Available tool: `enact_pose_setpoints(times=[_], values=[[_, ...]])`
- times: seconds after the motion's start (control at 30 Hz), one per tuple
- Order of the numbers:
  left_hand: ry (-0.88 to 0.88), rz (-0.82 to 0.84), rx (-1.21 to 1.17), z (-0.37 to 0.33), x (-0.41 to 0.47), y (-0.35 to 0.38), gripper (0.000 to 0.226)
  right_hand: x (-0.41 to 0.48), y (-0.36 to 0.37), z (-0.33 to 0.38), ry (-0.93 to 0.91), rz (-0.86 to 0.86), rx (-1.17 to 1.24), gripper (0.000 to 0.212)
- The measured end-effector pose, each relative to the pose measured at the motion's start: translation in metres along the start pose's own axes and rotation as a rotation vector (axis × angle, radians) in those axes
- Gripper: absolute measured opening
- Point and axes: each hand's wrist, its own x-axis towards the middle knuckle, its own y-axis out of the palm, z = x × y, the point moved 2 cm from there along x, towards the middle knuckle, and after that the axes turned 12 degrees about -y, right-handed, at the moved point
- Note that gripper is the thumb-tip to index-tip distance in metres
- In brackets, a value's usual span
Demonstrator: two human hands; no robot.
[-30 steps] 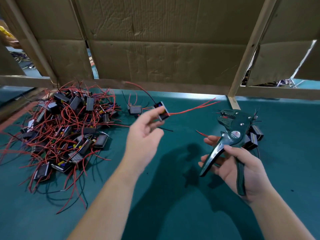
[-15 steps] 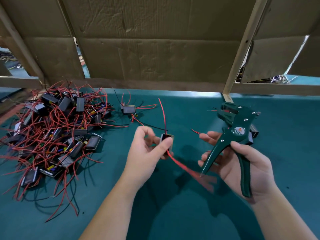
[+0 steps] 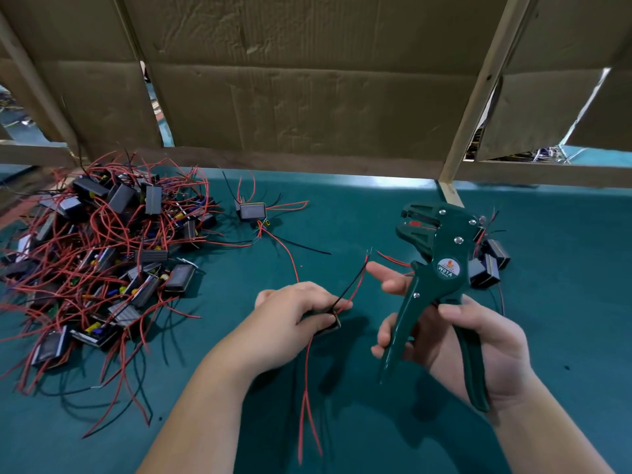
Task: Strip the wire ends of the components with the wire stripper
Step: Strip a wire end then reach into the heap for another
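Observation:
My left hand [image 3: 294, 313] grips a small black component [image 3: 330, 325] at the centre of the table. A red and a black wire [image 3: 355, 283] rise from it toward the right; two long red wires [image 3: 306, 405] hang down from it. My right hand [image 3: 478, 343] holds the dark green wire stripper [image 3: 441, 268] by its handles, jaws up and pointing left. My right index finger reaches toward the raised wire ends, which are a short way below and left of the jaws.
A big pile of black components with red wires [image 3: 102, 254] lies at the left on the teal table [image 3: 342, 217]. One single component [image 3: 252, 211] lies behind. A few components [image 3: 487, 265] sit behind the stripper. Cardboard and a wooden frame [image 3: 478, 90] wall the back.
My left hand brought the component down from the far pile side to the centre and turned it, so two wires now point up toward the stripper. The right hand raised the stripper slightly.

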Motion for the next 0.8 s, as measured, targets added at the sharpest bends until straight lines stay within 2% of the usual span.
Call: enact_pose_setpoints(times=[0.13,0.23,0.33,0.37,0.43,0.5,0.53,0.67,0.73,0.8], values=[[0.013,0.058,0.014,-0.002,-0.002,0.002,0.039,0.002,0.002,-0.006,0.025,-0.137,-0.025,0.072],[0.003,0.024,0.049,-0.002,-0.002,0.000,0.039,0.004,0.003,-0.007,0.054,-0.142,-0.046,0.069],[-0.058,-0.070,0.162,-0.002,-0.005,0.000,0.069,0.004,0.005,-0.010,0.072,-0.152,-0.061,0.057],[-0.066,-0.087,0.086,-0.005,-0.008,0.000,0.080,0.004,0.005,-0.012,0.073,-0.161,-0.056,0.056],[-0.033,-0.119,-0.287,-0.018,-0.013,0.001,0.085,0.004,0.007,-0.017,0.073,-0.177,-0.043,0.055],[-0.014,-0.187,-0.610,-0.030,-0.014,0.008,0.075,0.004,0.009,-0.022,0.073,-0.172,-0.032,0.056],[-0.029,-0.212,-0.665,-0.033,-0.012,0.014,0.067,0.004,0.010,-0.024,0.070,-0.166,-0.027,0.059],[-0.137,-0.198,-0.544,-0.035,-0.011,0.031,0.021,0.005,0.016,-0.026,0.045,-0.127,-0.015,0.065],[-0.146,-0.223,-0.455,-0.032,-0.011,0.030,0.025,0.005,0.016,-0.026,0.060,-0.136,-0.021,0.066],[-0.077,-0.253,-0.336,-0.028,-0.009,0.027,0.025,0.005,0.015,-0.025,0.067,-0.154,-0.026,0.064]])
